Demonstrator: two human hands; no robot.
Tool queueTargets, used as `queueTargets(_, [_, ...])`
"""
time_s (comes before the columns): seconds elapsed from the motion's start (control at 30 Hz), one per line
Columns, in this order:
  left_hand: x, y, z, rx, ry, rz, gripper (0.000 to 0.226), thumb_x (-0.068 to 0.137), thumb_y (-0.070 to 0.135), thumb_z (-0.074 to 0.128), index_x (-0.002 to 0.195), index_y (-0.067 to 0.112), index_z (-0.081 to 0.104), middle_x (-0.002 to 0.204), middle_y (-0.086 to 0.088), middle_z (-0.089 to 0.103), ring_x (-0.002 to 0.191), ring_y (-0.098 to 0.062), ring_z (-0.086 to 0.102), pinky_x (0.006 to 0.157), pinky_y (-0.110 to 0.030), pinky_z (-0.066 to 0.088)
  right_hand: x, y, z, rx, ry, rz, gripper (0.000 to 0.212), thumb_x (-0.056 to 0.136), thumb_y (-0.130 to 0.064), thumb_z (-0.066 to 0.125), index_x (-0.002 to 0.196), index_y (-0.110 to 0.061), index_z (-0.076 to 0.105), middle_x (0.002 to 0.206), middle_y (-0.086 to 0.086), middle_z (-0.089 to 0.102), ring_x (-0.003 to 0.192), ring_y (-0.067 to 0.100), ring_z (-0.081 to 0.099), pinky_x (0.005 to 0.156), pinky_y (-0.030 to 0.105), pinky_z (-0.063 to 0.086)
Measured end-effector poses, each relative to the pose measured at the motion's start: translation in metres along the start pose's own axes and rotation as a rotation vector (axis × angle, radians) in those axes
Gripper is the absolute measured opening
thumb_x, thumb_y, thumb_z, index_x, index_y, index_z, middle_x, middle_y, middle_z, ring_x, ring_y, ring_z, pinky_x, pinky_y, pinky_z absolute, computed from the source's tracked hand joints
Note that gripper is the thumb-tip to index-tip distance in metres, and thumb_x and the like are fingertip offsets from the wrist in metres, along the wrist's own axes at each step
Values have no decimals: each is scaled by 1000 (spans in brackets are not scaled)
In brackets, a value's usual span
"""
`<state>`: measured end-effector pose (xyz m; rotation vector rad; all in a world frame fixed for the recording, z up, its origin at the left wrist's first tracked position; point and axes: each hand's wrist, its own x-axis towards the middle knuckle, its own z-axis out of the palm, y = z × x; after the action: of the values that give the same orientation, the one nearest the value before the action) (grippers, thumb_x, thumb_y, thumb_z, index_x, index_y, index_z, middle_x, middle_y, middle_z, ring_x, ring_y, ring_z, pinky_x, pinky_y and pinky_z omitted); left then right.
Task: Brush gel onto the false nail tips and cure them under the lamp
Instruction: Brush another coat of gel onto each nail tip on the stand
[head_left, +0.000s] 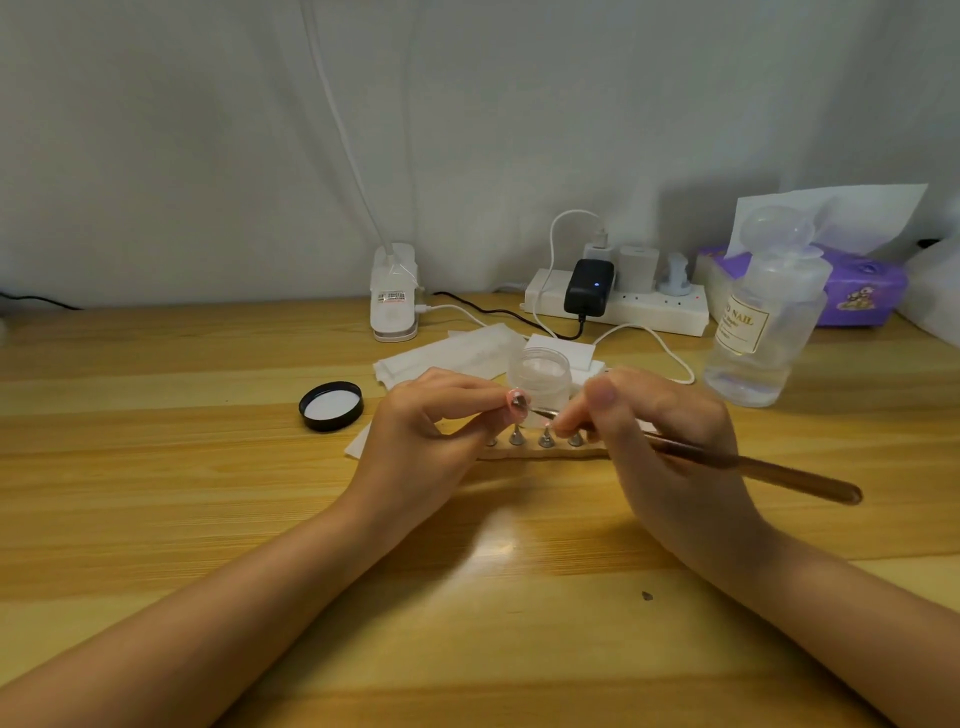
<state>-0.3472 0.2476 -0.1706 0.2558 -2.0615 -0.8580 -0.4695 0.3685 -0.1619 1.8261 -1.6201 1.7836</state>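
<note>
My left hand (426, 431) pinches a pink false nail tip (518, 404) between thumb and fingers, held just above the table. My right hand (660, 436) grips a long brown brush (769, 473), whose thin tip touches the nail tip. Below both hands a wooden strip (545, 451) carries several small metal cone stands (545, 439). A small clear jar (540, 376) stands open right behind the nail tip, and its black lid (331, 406) lies upside down to the left. The white clip lamp (393, 293) stands at the back.
A clear bottle labelled NAIL (763, 332) stands at the right. Behind it lie a purple tissue box (857, 291) and a white power strip (623, 306) with plugs and cables. White wipes (457, 356) lie behind the jar. The wooden table (156, 441) stretches left and front.
</note>
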Motion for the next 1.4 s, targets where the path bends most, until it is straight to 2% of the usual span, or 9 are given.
queueTargets(0.13, [0,0,1,-13,1,-1,29,73,22,64,101,17,67,85,16,68,84,-3,61,74,-16,46,-2,2,-1,73,88,68,43,92,-26,37,63,-8,64,61,1,63,60,8,59,62,21,46])
queueTargets(0.33, [-1,1,0,-25,-2,-9,31,72,20,65,103,15,65,85,17,67,85,-4,61,74,-18,48,-1,2,2,38,77,87,39,91,-26,37,73,-7,66,70,-1,65,71,5,61,68,19,46])
queueTargets(0.5, [0,-1,0,-29,-5,-28,26,74,12,67,100,16,67,87,11,70,85,-6,63,76,-22,49,-4,1,2,103,103,123,47,91,-29,35,61,-8,64,58,0,62,60,9,60,66,25,46])
queueTargets(0.73, [0,0,1,-75,8,-43,27,73,19,66,100,17,68,86,10,71,83,-11,65,74,-31,53,-2,1,4,83,127,125,40,92,-25,35,71,-9,66,69,-5,64,68,-1,59,67,10,41])
queueTargets(0.87, [1,-1,0,-76,13,-43,27,73,21,65,100,21,68,83,20,69,82,-10,65,73,-31,53,-6,0,5,137,98,154,44,91,-29,37,64,-10,67,61,-2,64,63,5,61,64,14,44])
queueTargets(0.97, [0,-1,1,-70,10,-40,26,73,21,65,99,21,68,85,16,70,84,-9,65,74,-30,53,-7,-2,4,154,104,155,45,91,-29,36,62,-12,65,59,0,63,62,6,61,64,13,44])
queueTargets(1.13, [0,0,0,-55,12,-23,28,73,21,64,101,20,67,85,13,70,85,-13,63,74,-35,52,-3,1,5,82,112,126,40,91,-27,36,73,-8,66,70,-4,64,72,3,61,70,15,44])
queueTargets(1.23, [1,0,0,-40,2,-24,29,73,20,64,102,19,66,86,14,69,86,-11,62,75,-30,51,-5,1,4,88,94,133,43,91,-29,37,68,-8,66,66,-1,64,68,8,61,69,23,47])
queueTargets(1.4, [0,-2,1,-23,-5,-19,28,75,13,67,102,17,67,87,12,69,87,-11,62,77,-23,48,-5,0,2,66,128,96,44,92,-27,34,65,-11,64,64,-2,63,66,8,60,67,26,47])
